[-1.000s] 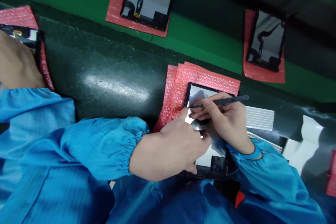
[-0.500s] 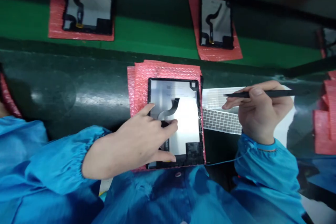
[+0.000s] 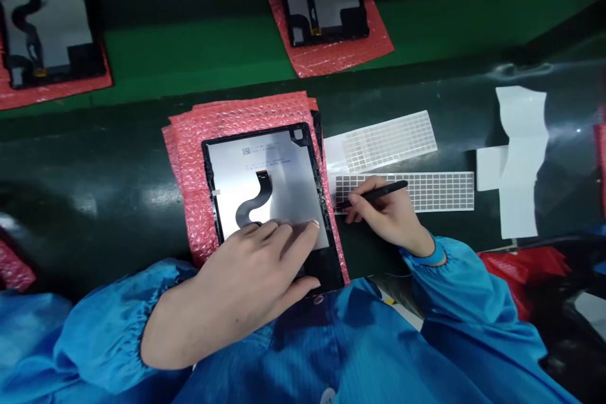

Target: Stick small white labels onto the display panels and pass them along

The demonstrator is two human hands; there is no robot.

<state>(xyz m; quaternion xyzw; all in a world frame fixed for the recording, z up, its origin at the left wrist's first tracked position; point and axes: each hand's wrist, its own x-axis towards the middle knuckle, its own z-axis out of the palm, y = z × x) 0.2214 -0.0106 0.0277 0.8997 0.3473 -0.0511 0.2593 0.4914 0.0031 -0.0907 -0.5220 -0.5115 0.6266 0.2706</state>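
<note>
A tablet screen panel in a black frame (image 3: 293, 183) lies on a stack of pink bubble-wrap sheets (image 3: 189, 158). A curved dark ribbon cable (image 3: 259, 199) rests on its silvery back. My left hand (image 3: 246, 284) lies over the lower part of the panel, fingers apart, with nothing held. My right hand (image 3: 386, 218) grips black tweezers (image 3: 386, 190), their tip pointing left at the left end of a sheet of small grey stickers (image 3: 440, 191). Behind it lies a second, paler sticker sheet (image 3: 392, 141), slightly angled.
Two more panels, one at the upper left (image 3: 52, 25) and one at the upper middle (image 3: 331, 0), lie on pink wrap over a green strip (image 3: 189, 50). White paper pieces (image 3: 523, 161) are at the right. A red bag (image 3: 525, 271) sits at the lower right.
My view has shifted to the right. The right hand has lowered the tweezers to the left end of the sticker sheet. The left hand's fingers have moved off the ribbon cable to lie flatter on the panel.
</note>
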